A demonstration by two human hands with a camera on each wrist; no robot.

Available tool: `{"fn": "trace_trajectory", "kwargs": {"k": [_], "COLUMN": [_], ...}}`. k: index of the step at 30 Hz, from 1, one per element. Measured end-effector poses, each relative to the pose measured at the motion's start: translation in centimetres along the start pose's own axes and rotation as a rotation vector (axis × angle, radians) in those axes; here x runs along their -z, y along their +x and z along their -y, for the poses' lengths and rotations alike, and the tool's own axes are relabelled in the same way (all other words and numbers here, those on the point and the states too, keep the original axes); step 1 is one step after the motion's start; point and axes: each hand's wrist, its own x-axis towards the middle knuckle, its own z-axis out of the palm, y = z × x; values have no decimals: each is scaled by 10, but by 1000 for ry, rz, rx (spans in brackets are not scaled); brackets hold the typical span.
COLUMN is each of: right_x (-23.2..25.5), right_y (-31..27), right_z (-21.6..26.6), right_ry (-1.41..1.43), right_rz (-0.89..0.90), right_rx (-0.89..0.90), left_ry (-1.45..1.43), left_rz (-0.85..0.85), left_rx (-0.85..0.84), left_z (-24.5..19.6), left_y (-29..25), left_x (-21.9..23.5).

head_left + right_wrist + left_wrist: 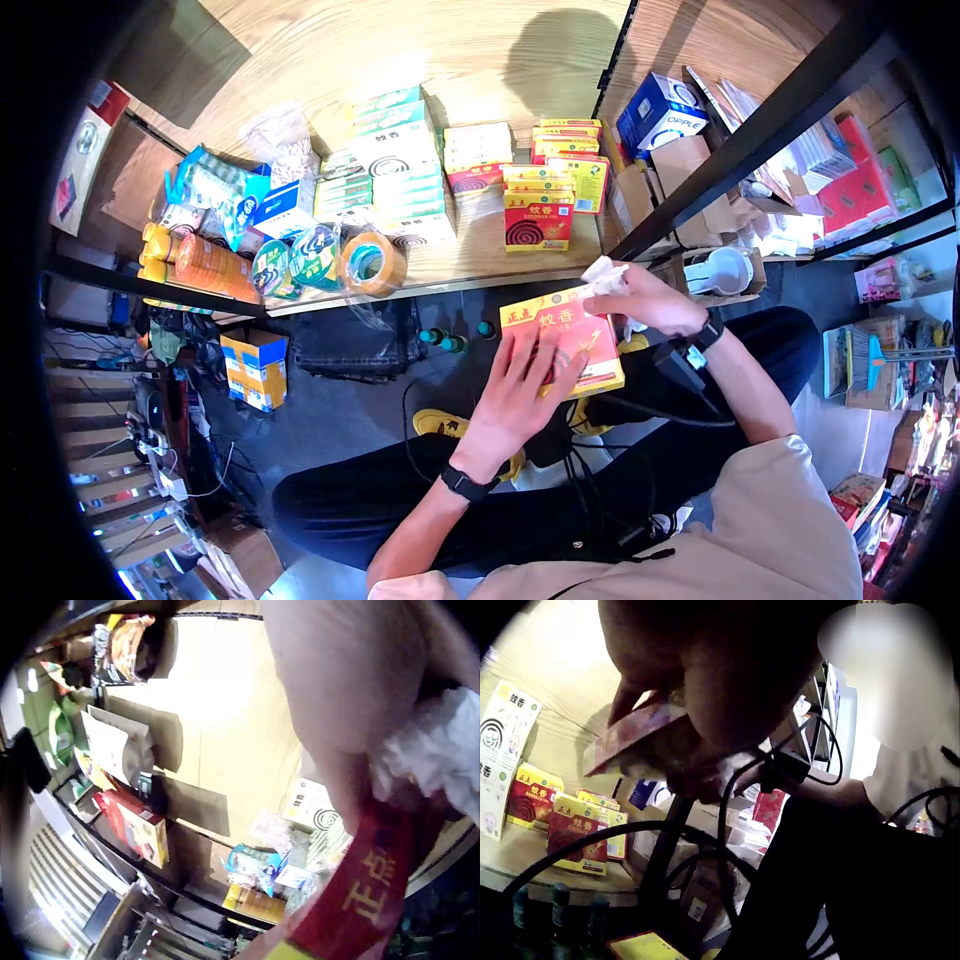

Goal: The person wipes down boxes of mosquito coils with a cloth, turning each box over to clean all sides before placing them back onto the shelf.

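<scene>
A red and yellow mosquito coil box (560, 343) is held up above the lap between both hands. My left hand (515, 400) grips it from the near side, fingers spread across the printed front. At the box's upper right corner, my right hand (650, 300) holds a crumpled white tissue (605, 275), its thumb at the box edge. In the right wrist view the tissue (435, 750) bunches beside the red side of the box (360, 892). More red and yellow coil boxes (538, 215) stand on the wooden shelf (480, 262) ahead.
Green and white coil boxes (400, 150), a tape roll (372, 264) and orange bottles (210, 265) fill the shelf's left part. A black shelf post (740, 130) slants up on the right. Small green bottles (443, 340) and a yellow-blue carton (254, 370) stand below. Black cables (660, 415) hang near the hands.
</scene>
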Motion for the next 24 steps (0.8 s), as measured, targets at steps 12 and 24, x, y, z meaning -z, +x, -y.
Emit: {"fn": "trace_trajectory", "kwargs": {"k": [12, 24], "right_x": [40, 86], "right_y": [50, 94], "right_z": [-159, -250], "right_ry": [-810, -852], "right_rz": [-496, -311], "right_rx": [-274, -155], "left_ry": [-158, 12], "left_rz": [258, 259], "left_rx": [-10, -24], "left_z": [-6, -11], "left_y": [-18, -32], "left_x": [-17, -6]}}
